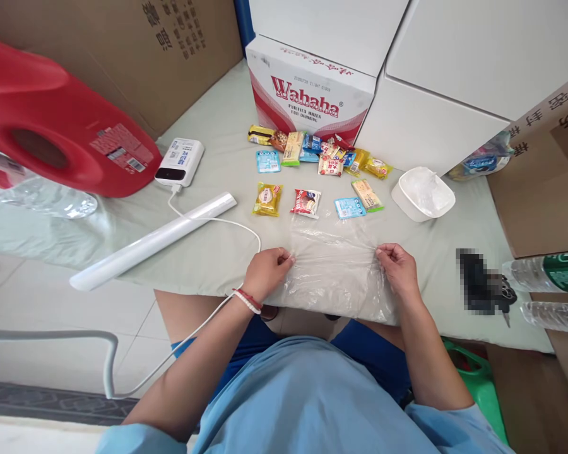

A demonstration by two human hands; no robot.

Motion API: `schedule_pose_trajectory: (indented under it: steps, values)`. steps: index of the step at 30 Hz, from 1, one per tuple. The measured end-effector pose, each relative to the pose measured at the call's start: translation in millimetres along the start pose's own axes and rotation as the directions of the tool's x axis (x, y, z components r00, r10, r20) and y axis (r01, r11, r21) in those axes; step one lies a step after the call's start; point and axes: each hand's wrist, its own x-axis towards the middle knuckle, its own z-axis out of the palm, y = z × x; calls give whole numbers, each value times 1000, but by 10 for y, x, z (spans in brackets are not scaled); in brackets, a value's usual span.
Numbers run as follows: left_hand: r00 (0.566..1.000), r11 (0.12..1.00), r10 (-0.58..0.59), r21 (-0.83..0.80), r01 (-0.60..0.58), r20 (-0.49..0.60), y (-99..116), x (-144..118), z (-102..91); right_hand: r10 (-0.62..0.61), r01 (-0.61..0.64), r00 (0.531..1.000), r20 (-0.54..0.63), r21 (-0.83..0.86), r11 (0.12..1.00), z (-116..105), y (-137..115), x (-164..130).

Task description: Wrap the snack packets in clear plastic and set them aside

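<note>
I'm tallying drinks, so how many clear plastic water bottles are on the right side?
2. One green-labelled bottle lies at the right edge; a second bottle lies just below it. Both are cut off by the frame, and more may be hidden beyond.

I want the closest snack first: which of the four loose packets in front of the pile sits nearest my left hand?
The yellow packet, leftmost of the four; the red-and-white packet, blue packet and tan bar lie farther right of the left hand.
</note>
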Motion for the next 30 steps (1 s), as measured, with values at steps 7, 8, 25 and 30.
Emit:
schedule_pose_trajectory:
  steps: [7,8,25,30]
  values:
    - [990,903,-51,-416,103,133,-196,56,-182,34,-35,999,17,61,998,0,54,37]
    - [987,889,-63,-440,123,148,-211,59,-193,33,-34,999,16,63,997,3,63,44]
    - [635,570,744,299,-765,208,-269,-6,-24,-163,146,984,-77,-185,972,-55,130,39]
    - [729,667,613,296,-684,305,-407,63,-144,-368,371,925,94,-423,826,-294,71,90]
